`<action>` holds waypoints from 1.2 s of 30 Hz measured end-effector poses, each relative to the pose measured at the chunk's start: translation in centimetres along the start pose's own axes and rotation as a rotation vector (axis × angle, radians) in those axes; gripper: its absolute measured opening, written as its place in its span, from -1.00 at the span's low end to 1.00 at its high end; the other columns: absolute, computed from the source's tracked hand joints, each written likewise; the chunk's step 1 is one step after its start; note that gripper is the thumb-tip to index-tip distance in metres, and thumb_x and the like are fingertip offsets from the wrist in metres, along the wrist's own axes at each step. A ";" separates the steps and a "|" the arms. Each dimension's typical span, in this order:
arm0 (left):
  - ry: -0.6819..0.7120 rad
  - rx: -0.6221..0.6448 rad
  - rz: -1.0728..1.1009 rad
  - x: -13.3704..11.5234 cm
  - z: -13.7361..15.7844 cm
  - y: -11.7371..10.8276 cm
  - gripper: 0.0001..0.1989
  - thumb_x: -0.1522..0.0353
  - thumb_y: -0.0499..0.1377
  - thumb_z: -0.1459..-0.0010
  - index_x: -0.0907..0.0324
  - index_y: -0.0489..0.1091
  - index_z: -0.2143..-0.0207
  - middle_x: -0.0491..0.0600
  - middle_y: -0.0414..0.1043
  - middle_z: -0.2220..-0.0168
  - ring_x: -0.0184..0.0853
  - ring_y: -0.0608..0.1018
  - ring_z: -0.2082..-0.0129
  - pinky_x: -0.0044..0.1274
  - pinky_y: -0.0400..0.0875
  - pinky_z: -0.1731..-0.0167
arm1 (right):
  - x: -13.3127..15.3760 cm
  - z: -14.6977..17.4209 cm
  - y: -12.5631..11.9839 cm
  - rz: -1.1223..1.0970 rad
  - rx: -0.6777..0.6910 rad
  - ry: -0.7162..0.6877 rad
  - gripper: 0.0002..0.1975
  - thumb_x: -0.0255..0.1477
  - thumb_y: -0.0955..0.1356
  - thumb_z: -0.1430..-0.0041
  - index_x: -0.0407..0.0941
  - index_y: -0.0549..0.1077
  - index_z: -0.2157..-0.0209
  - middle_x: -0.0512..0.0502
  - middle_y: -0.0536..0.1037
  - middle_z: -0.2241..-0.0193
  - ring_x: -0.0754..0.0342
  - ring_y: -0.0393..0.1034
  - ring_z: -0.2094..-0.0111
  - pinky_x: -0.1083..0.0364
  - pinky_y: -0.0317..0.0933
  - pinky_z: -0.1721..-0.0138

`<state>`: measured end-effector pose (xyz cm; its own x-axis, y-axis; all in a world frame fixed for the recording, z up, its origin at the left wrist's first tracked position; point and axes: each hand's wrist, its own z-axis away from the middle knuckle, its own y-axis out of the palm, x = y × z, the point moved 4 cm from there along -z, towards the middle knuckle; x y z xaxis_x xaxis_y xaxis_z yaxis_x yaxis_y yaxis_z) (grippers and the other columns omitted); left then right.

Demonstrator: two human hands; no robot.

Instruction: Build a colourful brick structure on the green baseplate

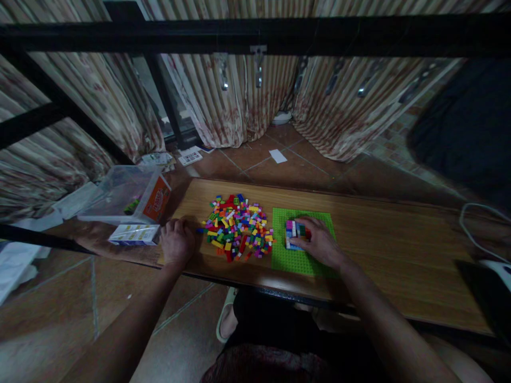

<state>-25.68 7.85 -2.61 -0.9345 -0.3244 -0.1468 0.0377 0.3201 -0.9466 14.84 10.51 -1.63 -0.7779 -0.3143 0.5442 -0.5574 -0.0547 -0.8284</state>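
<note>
On a green studded baseplate (303,264) stands a small structure of toy bricks (294,229) with pink, white and blue pieces, some of it hidden by fingers. My right hand (319,242) is closed around its right side, thumb at the near side and fingers at the far side. A pile of loose toy bricks (237,226) in many colours lies just left of the baseplate. At the left end of the wooden table, my left hand (176,242) rests with its fingers curled under; no object shows in it, and the fingertips are hidden.
Beyond the table's left end are a clear plastic box (120,194) with an orange label and a small white-and-blue carton (134,234). A dark pad with a white device (497,271) and a white cable (463,221) lie at the right. Black metal bars (255,37) cross above.
</note>
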 end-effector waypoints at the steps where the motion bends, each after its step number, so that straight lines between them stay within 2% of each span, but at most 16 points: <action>1: -0.003 0.001 -0.007 0.0 0.0 0.0 -0.62 0.37 -0.04 -0.19 0.26 0.40 0.02 0.20 0.37 0.07 -0.04 0.37 0.08 -0.28 0.28 0.13 | -0.2 0.0 0.0 -0.019 -0.015 0.015 -0.46 -0.08 0.35 -0.08 -0.06 0.40 -0.04 -0.19 0.43 -0.03 -0.14 0.25 -0.08 -0.13 0.13 -0.10; 5: -0.019 0.006 -0.013 -0.1 0.0 -0.1 -0.63 0.36 -0.04 -0.19 0.27 0.41 0.04 0.19 0.37 0.05 -0.04 0.38 0.08 -0.30 0.28 0.12 | -0.8 -0.6 -0.1 -0.110 -0.106 0.089 -0.52 -0.08 0.18 -0.24 -0.08 0.43 0.00 -0.19 0.47 0.02 -0.10 0.30 -0.05 -0.12 0.12 -0.11; 8: -0.019 0.004 -0.010 -0.1 0.0 -0.1 -0.62 0.37 -0.04 -0.19 0.27 0.41 0.02 0.20 0.38 0.05 -0.04 0.38 0.07 -0.28 0.29 0.12 | -0.8 -1.1 0.4 -0.109 -0.121 0.124 -0.52 -0.10 0.13 -0.28 -0.08 0.47 0.05 -0.19 0.50 0.07 -0.09 0.32 -0.02 -0.13 0.12 -0.11; 16: -0.010 0.004 -0.018 0.0 0.1 0.1 -0.62 0.35 -0.04 -0.20 0.27 0.40 0.02 0.20 0.37 0.05 -0.04 0.38 0.07 -0.29 0.29 0.13 | -0.6 -1.0 1.8 -0.009 -0.151 0.200 -0.57 -0.13 0.19 -0.24 -0.06 0.54 0.11 -0.19 0.45 0.01 -0.11 0.24 -0.08 -0.16 0.07 -0.13; 33: 0.001 0.006 0.033 0.0 0.0 0.2 -0.62 0.37 -0.04 -0.18 0.26 0.40 0.02 0.21 0.37 0.06 -0.03 0.36 0.07 -0.25 0.26 0.10 | -1.0 -0.7 2.1 -0.095 -0.205 0.228 -0.57 -0.06 0.25 -0.18 -0.03 0.58 0.18 -0.18 0.43 0.02 -0.13 0.25 -0.06 -0.18 0.06 -0.13; 36: -0.001 0.000 0.046 -0.1 0.0 0.1 -0.62 0.37 -0.04 -0.17 0.25 0.40 0.03 0.20 0.37 0.05 -0.03 0.36 0.06 -0.25 0.26 0.09 | -1.3 -0.9 2.1 -0.099 -0.179 0.228 -0.58 -0.07 0.25 -0.18 -0.03 0.58 0.17 -0.18 0.43 0.02 -0.12 0.26 -0.05 -0.18 0.08 -0.13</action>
<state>-25.58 7.89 -2.74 -0.9315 -0.3097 -0.1907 0.0808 0.3350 -0.9388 14.40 11.69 -3.95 -0.7508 -0.0936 0.6538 -0.6605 0.0998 -0.7442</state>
